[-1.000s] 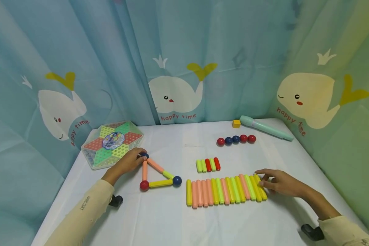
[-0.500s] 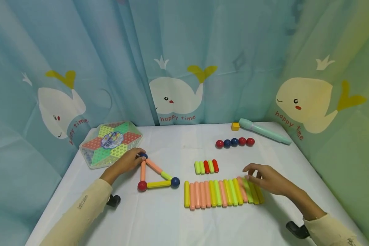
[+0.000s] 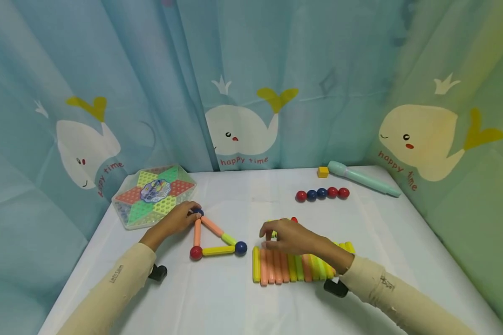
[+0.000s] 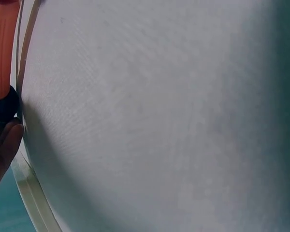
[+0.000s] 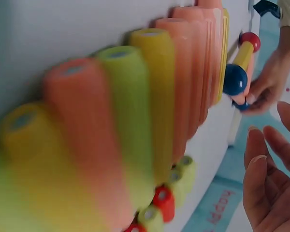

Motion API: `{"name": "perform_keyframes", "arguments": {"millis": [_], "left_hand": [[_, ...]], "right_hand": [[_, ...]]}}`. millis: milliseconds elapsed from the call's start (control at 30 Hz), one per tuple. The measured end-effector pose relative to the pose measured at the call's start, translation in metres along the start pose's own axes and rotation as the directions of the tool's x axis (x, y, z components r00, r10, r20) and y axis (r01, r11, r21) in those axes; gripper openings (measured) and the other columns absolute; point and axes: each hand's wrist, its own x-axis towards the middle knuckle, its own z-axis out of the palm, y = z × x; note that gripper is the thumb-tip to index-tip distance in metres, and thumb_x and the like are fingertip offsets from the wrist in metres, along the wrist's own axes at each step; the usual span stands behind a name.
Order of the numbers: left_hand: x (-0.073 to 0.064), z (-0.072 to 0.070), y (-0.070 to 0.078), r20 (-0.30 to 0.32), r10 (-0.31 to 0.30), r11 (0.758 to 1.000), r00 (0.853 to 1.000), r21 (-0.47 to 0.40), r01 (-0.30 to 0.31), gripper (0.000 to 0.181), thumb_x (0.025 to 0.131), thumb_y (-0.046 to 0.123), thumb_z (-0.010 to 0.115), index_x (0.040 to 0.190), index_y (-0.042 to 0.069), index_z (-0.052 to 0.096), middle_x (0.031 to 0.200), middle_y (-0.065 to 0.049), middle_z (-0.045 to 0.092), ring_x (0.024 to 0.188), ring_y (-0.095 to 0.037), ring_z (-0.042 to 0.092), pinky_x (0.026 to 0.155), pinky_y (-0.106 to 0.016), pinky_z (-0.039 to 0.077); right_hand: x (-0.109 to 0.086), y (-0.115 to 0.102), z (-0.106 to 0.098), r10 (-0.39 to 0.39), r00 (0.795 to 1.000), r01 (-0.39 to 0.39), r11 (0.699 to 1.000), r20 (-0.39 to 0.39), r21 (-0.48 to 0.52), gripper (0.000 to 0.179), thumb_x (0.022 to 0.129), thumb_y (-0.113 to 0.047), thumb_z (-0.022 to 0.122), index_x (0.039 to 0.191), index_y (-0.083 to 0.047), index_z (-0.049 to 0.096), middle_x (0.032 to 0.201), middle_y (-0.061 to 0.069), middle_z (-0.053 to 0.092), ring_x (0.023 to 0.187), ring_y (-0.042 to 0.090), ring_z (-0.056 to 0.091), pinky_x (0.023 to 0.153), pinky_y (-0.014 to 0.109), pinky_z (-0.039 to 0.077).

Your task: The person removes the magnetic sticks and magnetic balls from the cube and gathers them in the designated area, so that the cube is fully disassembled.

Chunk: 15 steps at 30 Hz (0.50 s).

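My left hand (image 3: 178, 221) pinches the blue ball (image 3: 199, 212) at the far corner of a flat triangle of magnetic sticks and balls. A red ball (image 3: 196, 252) and another blue ball (image 3: 241, 248) form the other corners. Its sides are a salmon stick (image 3: 197, 232), a yellow stick (image 3: 219, 250), and a salmon stick joined to a short green one (image 3: 228, 239). My right hand (image 3: 291, 237), fingers loosely bent and holding nothing, hovers over the left part of a row of long sticks (image 3: 272, 267). The hand and forearm hide part of this row and most of the short sticks (image 5: 164, 203) behind it.
Several red and blue balls (image 3: 322, 193) lie in a line at the back right. Beyond them are a yellow cube (image 3: 322, 172) and a mint-green pen-shaped thing (image 3: 364, 180). A hexagonal Chinese checkers box (image 3: 155, 195) stands back left, before the curtain (image 3: 243, 56).
My right hand has left the right end of the stick row and swept left across it, nothing in its fingers. My left hand has stayed at the blue ball.
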Motion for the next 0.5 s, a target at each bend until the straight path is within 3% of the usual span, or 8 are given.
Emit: {"name": "perform_keyframes", "arguments": {"millis": [267,400,500], "left_hand": [[0.001,0.001,-0.001,-0.002,0.011,1.000,1.000,0.015,-0.011,0.036,0.105,0.023,0.054,0.134,0.002,0.056,0.132,-0.017,0.060,0.123,-0.032,0.057,0.106,-0.051,0.046],[0.001,0.000,-0.002,0.002,0.007,1.000,1.000,0.023,-0.007,0.036,0.105,0.023,0.054,0.134,0.002,0.056,0.131,-0.016,0.060,0.123,-0.032,0.057,0.105,-0.051,0.046],[0.001,0.000,-0.003,0.005,0.008,1.000,1.000,0.025,-0.008,0.036,0.105,0.022,0.054,0.134,0.002,0.056,0.132,-0.017,0.060,0.122,-0.032,0.057,0.105,-0.051,0.046]], "right_hand": [[0.042,-0.015,0.019,0.072,0.996,-0.072,0.997,0.053,0.003,0.028,0.093,-0.025,0.074,0.116,-0.011,0.068,0.101,-0.001,0.070,0.085,0.015,0.062,0.080,0.032,0.054],[0.057,-0.024,0.028,0.134,0.986,-0.127,0.989,0.097,-0.076,0.037,0.087,-0.034,0.079,0.117,-0.015,0.068,0.102,-0.001,0.070,0.091,0.015,0.060,0.081,0.034,0.053],[0.065,-0.028,0.035,0.161,0.981,-0.144,0.978,0.110,-0.151,0.040,0.084,-0.039,0.081,0.115,-0.017,0.069,0.099,-0.003,0.070,0.087,0.012,0.059,0.076,0.030,0.050]]}}
